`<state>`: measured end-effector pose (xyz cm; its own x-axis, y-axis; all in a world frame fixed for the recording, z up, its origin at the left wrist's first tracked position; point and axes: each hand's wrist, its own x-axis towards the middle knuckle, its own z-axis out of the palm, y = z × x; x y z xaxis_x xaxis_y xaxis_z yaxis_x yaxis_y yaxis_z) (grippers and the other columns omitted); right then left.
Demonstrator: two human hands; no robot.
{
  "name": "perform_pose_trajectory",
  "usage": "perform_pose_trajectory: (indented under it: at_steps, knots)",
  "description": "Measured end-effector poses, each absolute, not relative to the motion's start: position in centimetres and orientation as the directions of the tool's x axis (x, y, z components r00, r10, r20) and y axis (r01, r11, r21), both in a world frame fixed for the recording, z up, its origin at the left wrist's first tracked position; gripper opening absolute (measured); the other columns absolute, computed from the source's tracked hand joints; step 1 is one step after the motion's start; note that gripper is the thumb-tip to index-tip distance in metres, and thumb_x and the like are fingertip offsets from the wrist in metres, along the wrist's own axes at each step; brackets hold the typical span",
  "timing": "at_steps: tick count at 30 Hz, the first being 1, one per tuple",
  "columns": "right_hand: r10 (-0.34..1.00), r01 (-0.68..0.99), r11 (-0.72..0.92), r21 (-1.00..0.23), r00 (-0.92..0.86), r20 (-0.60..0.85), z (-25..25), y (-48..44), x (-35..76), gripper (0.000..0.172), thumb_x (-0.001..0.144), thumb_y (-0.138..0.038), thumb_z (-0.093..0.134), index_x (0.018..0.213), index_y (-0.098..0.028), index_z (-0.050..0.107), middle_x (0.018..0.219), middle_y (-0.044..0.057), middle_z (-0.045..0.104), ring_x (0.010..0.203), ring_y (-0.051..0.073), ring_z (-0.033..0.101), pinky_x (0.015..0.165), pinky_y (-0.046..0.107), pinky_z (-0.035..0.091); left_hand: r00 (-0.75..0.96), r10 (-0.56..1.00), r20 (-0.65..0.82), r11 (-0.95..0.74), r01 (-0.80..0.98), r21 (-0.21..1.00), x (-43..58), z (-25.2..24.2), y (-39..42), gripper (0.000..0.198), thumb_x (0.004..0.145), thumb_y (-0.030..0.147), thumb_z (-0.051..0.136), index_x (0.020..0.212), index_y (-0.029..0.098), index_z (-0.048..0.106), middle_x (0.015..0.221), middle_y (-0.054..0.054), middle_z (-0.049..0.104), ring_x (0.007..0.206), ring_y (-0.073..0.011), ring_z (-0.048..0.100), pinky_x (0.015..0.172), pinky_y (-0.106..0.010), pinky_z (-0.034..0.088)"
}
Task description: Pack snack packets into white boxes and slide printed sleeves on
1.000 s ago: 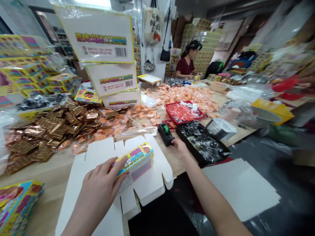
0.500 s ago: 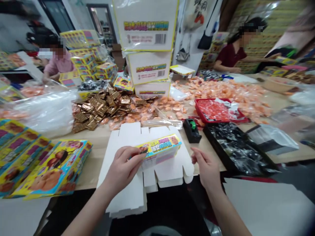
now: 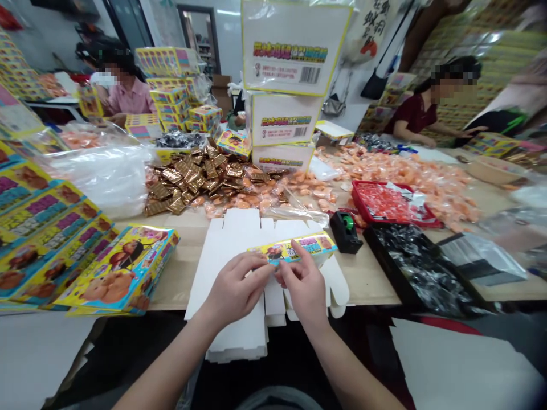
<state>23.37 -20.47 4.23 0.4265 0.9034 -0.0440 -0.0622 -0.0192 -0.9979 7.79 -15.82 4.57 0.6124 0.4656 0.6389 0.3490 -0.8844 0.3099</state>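
A narrow printed carton (image 3: 323,244), yellow and blue with coloured lettering, is held above a stack of flat white carton blanks (image 3: 233,239). My left hand (image 3: 239,287) is closed around its left end. My right hand (image 3: 303,285) is at the near side of the carton, its index finger stretched over the top face and its other fingers curled. The two hands nearly meet there, and my fingers hide part of the carton. A black tape dispenser (image 3: 345,232) with a green core stands just beyond the carton's right end.
Printed boxes (image 3: 122,267) lie at left. Brown-gold packets (image 3: 188,176) and orange wrapped pieces (image 3: 410,171) are heaped behind. A red tray (image 3: 363,208) and a black tray (image 3: 384,267) of packets are at right. White boxes (image 3: 294,45) are stacked at the back. Two people sit across the table.
My right hand has moved left from beside the tape dispenser onto the carton. My left hand still holds the carton's left end. The whole view has shifted slightly.
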Motion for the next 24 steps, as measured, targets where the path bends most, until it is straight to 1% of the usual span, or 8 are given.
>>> perform_pose_trajectory:
  at_steps: [3, 6, 10, 13, 16, 19, 21, 24]
  knots:
    - [0.906, -0.042, -0.01, -0.999, 0.422, -0.026, 4.1, -20.6, 23.5, 0.067, 0.082, -0.037, 0.062, 0.14, -0.012, 0.042, 0.06, -0.005, 0.059, 0.06, 0.014, 0.059, 0.062, 0.03, 0.053, 0.629, 0.509, 0.588, -0.857, 0.438, 0.273, 8.3, 5.0, -16.0, 0.037, 0.093, 0.02, 0.047, 0.129, 0.025, 0.057, 0.102, -0.008, 0.06, 0.102, -0.0218, 0.057, 0.091, -0.04, 0.05]
    - [0.935, -0.05, 0.059, -0.997, 0.352, 0.038, 3.4, -21.0, 23.9, 0.062, 0.084, -0.037, 0.06, 0.139, -0.014, 0.04, 0.068, -0.003, 0.063, 0.068, 0.016, 0.063, 0.07, 0.032, 0.054, 0.563, 0.639, 0.525, -0.766, 0.529, 0.365, 9.4, 5.7, -15.9, 0.031, 0.095, 0.025, 0.046, 0.12, 0.022, 0.064, 0.099, -0.009, 0.058, 0.093, -0.0218, 0.055, 0.084, -0.04, 0.05]
    - [0.957, -0.034, 0.06, -0.998, 0.285, 0.047, 2.5, -21.1, 24.4, 0.059, 0.087, -0.035, 0.057, 0.139, -0.018, 0.036, 0.076, 0.0, 0.067, 0.076, 0.017, 0.065, 0.072, 0.032, 0.052, 0.468, 0.737, 0.487, -0.672, 0.584, 0.456, 10.8, 6.4, -15.3, 0.011, 0.089, 0.029, 0.061, 0.094, 0.021, 0.068, 0.116, -0.009, 0.059, 0.104, -0.0248, 0.053, 0.091, -0.042, 0.046]
    - [0.95, 0.099, 0.028, -0.995, 0.306, 0.058, 2.3, -20.8, 24.7, 0.061, 0.088, -0.034, 0.056, 0.143, -0.018, 0.033, 0.076, 0.0, 0.067, 0.074, 0.017, 0.064, 0.071, 0.031, 0.05, 0.494, 0.743, 0.451, -0.666, 0.609, 0.431, 11.3, 6.3, -15.0, 0.008, 0.088, 0.028, 0.062, 0.093, 0.022, 0.063, 0.114, -0.006, 0.065, 0.106, -0.0251, 0.053, 0.094, -0.043, 0.043]
    - [0.936, 0.29, -0.027, -0.957, 0.342, 0.077, 1.7, -21.4, 25.4, 0.067, 0.086, -0.033, 0.058, 0.146, -0.021, 0.031, 0.069, -0.004, 0.063, 0.066, 0.017, 0.061, 0.066, 0.029, 0.048, 0.495, 0.727, 0.477, -0.677, 0.633, 0.376, 11.4, 5.5, -15.3, 0.013, 0.089, 0.03, 0.062, 0.1, 0.023, 0.06, 0.115, -0.006, 0.065, 0.108, -0.026, 0.053, 0.096, -0.047, 0.041]
    - [0.901, 0.354, 0.008, -0.935, 0.403, 0.16, 0.3, -23.6, 27.1, 0.072, 0.086, -0.035, 0.058, 0.149, -0.021, 0.026, 0.069, -0.005, 0.06, 0.064, 0.017, 0.059, 0.067, 0.03, 0.049, 0.465, 0.693, 0.551, -0.704, 0.603, 0.376, 11.2, 4.5, -15.3, 0.025, 0.087, 0.026, 0.064, 0.11, 0.021, 0.057, 0.123, -0.01, 0.06, 0.115, -0.026, 0.051, 0.1, -0.046, 0.042]
    - [0.866, 0.375, 0.01, -0.927, 0.46, 0.195, -0.7, -25.4, 28.4, 0.072, 0.089, -0.038, 0.056, 0.15, -0.019, 0.022, 0.073, -0.002, 0.062, 0.069, 0.017, 0.06, 0.071, 0.031, 0.049, 0.42, 0.738, 0.528, -0.663, 0.596, 0.453, 10.7, 4.3, -15.2, 0.044, 0.081, 0.027, 0.071, 0.12, 0.02, 0.052, 0.127, -0.012, 0.056, 0.118, -0.0264, 0.052, 0.099, -0.043, 0.045]
    - [0.869, 0.495, -0.049, -0.868, 0.449, 0.208, -1.9, -27.3, 29.7, 0.053, 0.092, -0.039, 0.053, 0.14, -0.021, 0.041, 0.082, 0.002, 0.064, 0.072, 0.018, 0.061, 0.072, 0.033, 0.05, 0.388, 0.846, 0.366, -0.533, 0.572, 0.624, 9.0, 5.2, -15.0, 0.057, 0.072, 0.031, 0.079, 0.12, 0.02, 0.052, 0.117, -0.009, 0.062, 0.105, -0.0238, 0.062, 0.088, -0.036, 0.052]
